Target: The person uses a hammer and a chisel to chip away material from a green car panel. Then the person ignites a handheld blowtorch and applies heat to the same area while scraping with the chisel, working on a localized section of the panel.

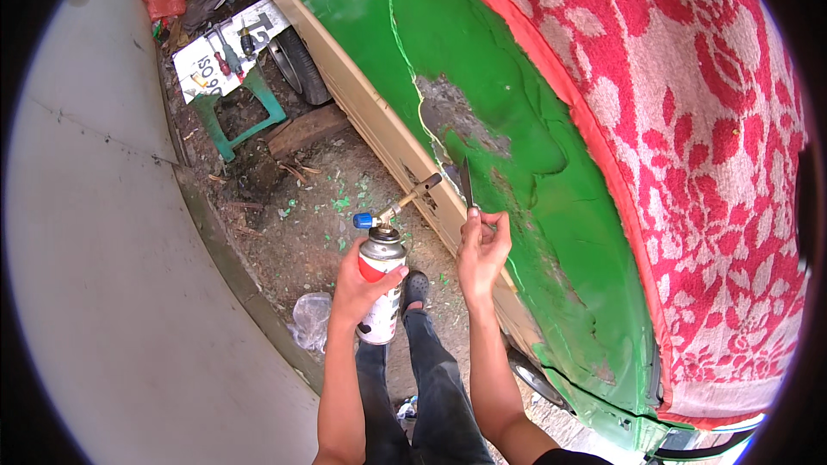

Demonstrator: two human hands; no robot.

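My left hand (357, 282) grips a white and red gas canister (382, 310) fitted with a brass torch head (399, 206) and blue knob (363, 220); the nozzle points toward the vehicle's side. My right hand (481, 250) holds a thin dark scraper blade (468, 179), its tip at a grey bare patch (465, 120) on the green body panel (543, 224). Pale lifted edges of paint run along this patch, above a beige lower strip (379, 146). Whether the blade touches the surface is hard to tell.
A red-and-white patterned cloth (698, 164) covers the upper vehicle. A wall (121, 250) curves along the left. A green plastic stool (228, 138) bears a sign board (194, 69) with screwdrivers (231, 58), beside a wheel (301, 69). Paint flakes, a wood block (306, 129) and a plastic bag (312, 319) lie below.
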